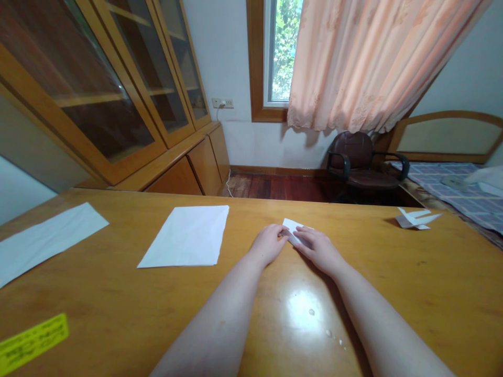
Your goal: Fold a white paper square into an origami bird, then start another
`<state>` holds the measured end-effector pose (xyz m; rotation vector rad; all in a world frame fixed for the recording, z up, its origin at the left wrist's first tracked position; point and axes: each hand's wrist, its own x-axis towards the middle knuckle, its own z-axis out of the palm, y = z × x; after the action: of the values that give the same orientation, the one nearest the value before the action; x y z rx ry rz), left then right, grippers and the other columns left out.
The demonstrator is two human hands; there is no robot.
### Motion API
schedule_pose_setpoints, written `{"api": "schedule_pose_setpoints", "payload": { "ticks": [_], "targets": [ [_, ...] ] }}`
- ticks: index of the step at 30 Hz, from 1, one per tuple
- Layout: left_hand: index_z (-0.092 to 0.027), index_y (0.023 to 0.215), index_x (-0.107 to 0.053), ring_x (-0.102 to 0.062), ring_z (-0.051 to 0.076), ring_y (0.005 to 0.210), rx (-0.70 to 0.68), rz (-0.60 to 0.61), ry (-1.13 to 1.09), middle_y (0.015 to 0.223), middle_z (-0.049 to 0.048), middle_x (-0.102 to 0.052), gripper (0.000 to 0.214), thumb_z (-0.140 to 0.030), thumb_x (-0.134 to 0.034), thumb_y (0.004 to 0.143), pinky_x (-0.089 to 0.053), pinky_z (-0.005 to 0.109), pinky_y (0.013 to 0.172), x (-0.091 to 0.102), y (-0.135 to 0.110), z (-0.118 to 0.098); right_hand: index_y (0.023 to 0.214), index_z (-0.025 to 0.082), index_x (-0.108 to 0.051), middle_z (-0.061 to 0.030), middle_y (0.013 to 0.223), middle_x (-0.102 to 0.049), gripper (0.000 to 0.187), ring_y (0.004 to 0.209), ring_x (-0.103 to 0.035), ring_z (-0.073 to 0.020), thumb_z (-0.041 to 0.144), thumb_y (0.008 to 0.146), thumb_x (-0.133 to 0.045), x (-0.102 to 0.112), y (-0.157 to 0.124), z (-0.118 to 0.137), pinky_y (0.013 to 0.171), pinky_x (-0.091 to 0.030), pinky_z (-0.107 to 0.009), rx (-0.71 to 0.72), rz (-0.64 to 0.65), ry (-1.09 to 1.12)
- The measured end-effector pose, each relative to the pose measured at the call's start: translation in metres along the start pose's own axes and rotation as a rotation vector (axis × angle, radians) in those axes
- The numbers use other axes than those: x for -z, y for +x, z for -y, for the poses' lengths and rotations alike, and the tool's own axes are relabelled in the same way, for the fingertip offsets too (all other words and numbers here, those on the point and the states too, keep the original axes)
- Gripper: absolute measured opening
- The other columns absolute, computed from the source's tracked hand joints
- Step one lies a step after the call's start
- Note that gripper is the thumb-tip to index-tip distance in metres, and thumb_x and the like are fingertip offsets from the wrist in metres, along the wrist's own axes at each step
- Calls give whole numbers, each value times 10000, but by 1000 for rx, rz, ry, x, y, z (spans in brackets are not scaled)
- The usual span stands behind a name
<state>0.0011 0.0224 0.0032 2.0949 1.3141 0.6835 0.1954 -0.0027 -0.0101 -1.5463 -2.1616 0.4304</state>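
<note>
A small folded white paper (291, 225) lies on the wooden table (118, 314) between my two hands. My left hand (269, 243) is closed at the paper's left edge, its thumb and fingertips pinching there. Over the paper's right part rests my right hand (319, 250), fingers stretched out and pressing on it. Part of the paper is hidden under those fingers. To the left lies a stack of white paper sheets (186, 235), apart from both hands.
A long white paper strip (51, 238) lies at the far left, and a yellow label (33, 343) near the front left. At the right stands a folded paper piece (415, 219). Beyond the table are a glass-door cabinet (157, 141), an armchair (356, 157) and a bed (451, 180).
</note>
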Motion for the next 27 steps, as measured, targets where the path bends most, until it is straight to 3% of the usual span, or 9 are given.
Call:
{"api": "schedule_pose_setpoints", "payload": {
  "ticks": [17,24,27],
  "targets": [
    [-205,1065,-631,-577,185,950,4,6,-11,1032,49,-643,270,-214,-516,821,-451,304,866,1,0,-2,1170,251,-621,-76,1284,-566,407,1217,-485,-255,439,812,-568,2,0,2,1046,-341,-461,2,-7,31],
    [-204,1068,-629,-576,187,949,2,-2,-4,1027,48,-643,271,-219,-514,824,-451,310,868,1,-1,-3,1193,235,-605,-81,1302,-550,478,1223,-476,-262,398,746,-647,2,1,2,1048,-336,-455,-11,20,2],
    [-201,1057,-634,-574,189,954,9,3,-4,1033,49,-644,263,-221,-512,825,-450,311,873,2,-1,-4,1186,249,-608,-72,1304,-550,423,1234,-466,-256,396,789,-597,2,1,2,1052,-329,-460,-16,23,13]
  ]
}}
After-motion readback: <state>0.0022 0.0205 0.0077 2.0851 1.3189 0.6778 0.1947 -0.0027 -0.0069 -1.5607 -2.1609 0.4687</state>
